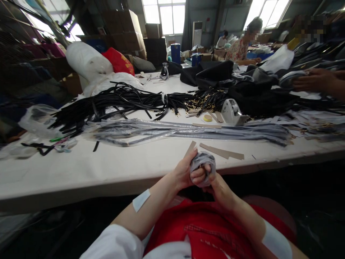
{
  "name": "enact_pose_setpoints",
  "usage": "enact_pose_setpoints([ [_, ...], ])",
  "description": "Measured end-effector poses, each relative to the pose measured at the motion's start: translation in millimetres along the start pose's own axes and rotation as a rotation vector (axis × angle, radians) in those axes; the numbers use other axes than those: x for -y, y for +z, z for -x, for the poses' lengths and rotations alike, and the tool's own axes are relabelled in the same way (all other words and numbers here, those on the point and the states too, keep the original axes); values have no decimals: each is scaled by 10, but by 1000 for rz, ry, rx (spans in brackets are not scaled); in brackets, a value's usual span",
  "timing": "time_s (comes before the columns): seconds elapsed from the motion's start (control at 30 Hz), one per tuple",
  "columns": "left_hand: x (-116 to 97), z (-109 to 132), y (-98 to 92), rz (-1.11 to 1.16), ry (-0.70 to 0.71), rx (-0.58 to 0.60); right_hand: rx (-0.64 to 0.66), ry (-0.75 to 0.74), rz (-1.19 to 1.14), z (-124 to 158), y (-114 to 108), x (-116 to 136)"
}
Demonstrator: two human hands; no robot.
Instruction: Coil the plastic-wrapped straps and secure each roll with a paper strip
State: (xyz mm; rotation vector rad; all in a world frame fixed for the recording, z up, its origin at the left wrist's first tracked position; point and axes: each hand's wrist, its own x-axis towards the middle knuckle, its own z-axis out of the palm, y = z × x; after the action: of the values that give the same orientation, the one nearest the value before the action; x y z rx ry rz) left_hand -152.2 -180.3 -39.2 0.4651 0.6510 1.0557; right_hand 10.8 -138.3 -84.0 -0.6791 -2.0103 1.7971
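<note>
Both my hands meet at the near edge of the white table. My left hand and my right hand are closed together around a small rolled-up strap in clear plastic wrap. A brown card strip sticks up behind my left fingers. Just beyond lie more card strips and a long row of plastic-wrapped straps.
A big bundle of black straps with gold clasps covers the table's middle. A white tape dispenser and a tape roll sit right of centre. Black bags lie behind. Another person's hand works at far right; other people sit at the back.
</note>
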Motion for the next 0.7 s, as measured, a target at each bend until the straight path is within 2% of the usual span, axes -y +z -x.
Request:
enact_pose_setpoints([
  [0.07, 36, -49, 88, 45, 97, -58, -87, 17, -127, 1, 169, -28],
  [0.13, 74, -103, 124, 17, 155, -96, -264, 32, -198, -4, 228, -44],
  [0.2, 100, -149, 90, -150, 253, -193, -448, 27, -190, -1, 156, -34],
  [0.23, 103, -161, 50, -247, 320, -270, -491, 26, -145, 7, 77, -17],
  [0.27, 99, -163, 3, -347, 399, -361, -470, 34, -72, 20, -22, 8],
  [0.3, 88, -152, -46, -451, 479, -448, -384, 47, 24, 38, -131, 40],
  [0.33, 72, -130, -88, -564, 544, -506, -249, 64, 133, 58, -241, 78],
  [0.37, 56, -100, -119, -697, 573, -508, -93, 85, 235, 78, -342, 119],
  [0.43, 38, -34, -135, -1023, 518, -348, 158, 133, 340, 109, -495, 196],
  [0.47, 44, -8, -124, -1156, 461, -233, 209, 151, 340, 116, -541, 225],
  [0.5, 63, 9, -103, -1224, 409, -143, 202, 162, 321, 117, -568, 247],
  [0.53, 97, 15, -78, -1236, 389, -110, 161, 163, 298, 114, -579, 260],
  [0.57, 145, 11, -54, -1202, 405, -145, 109, 146, 286, 108, -577, 266],
  [0.63, 273, -15, -21, -1069, 492, -330, 19, 83, 306, 96, -553, 259],
  [0.7, 413, -41, -18, -930, 539, -483, 3, 42, 326, 93, -526, 239],
])
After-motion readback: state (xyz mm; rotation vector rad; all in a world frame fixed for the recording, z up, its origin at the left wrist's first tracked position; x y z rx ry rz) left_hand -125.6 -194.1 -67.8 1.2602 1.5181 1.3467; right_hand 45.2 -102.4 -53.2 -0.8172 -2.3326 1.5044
